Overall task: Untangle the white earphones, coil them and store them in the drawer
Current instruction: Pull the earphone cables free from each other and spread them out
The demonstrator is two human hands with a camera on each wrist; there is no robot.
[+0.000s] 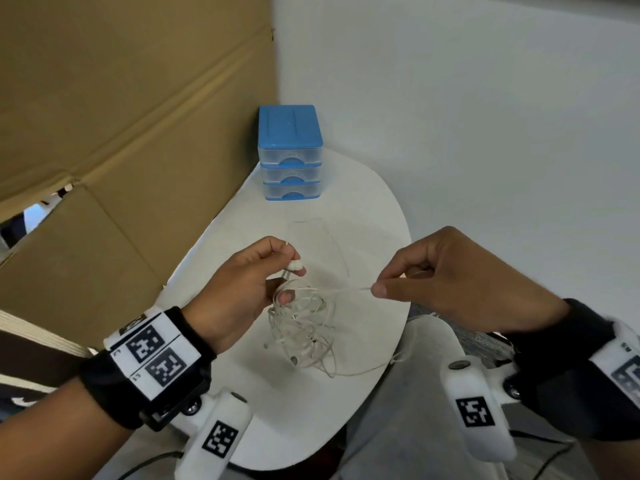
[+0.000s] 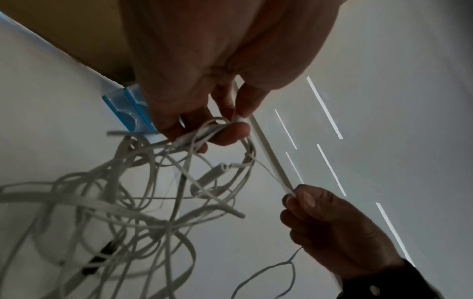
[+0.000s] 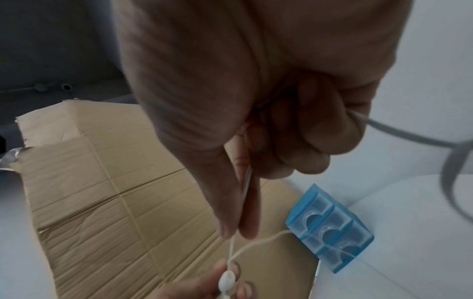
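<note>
The white earphones (image 1: 304,327) hang as a tangled bunch of thin cable just above the white table (image 1: 374,209). My left hand (image 1: 277,271) pinches the earbuds (image 1: 295,265) and holds several loops of cable (image 2: 158,194). To the right, my right hand (image 1: 381,289) pinches one strand (image 1: 346,289) between thumb and forefinger and holds it taut away from the tangle. In the right wrist view the strand (image 3: 243,194) runs down from my right fingers to an earbud (image 3: 225,282) in the left hand. The small blue drawer unit (image 1: 290,152) stands at the table's back with its three drawers closed.
A big cardboard sheet (image 1: 121,133) leans along the table's left side. White walls (image 1: 467,116) close the corner behind and to the right. A loose cable end (image 1: 381,367) trails over the table's right edge.
</note>
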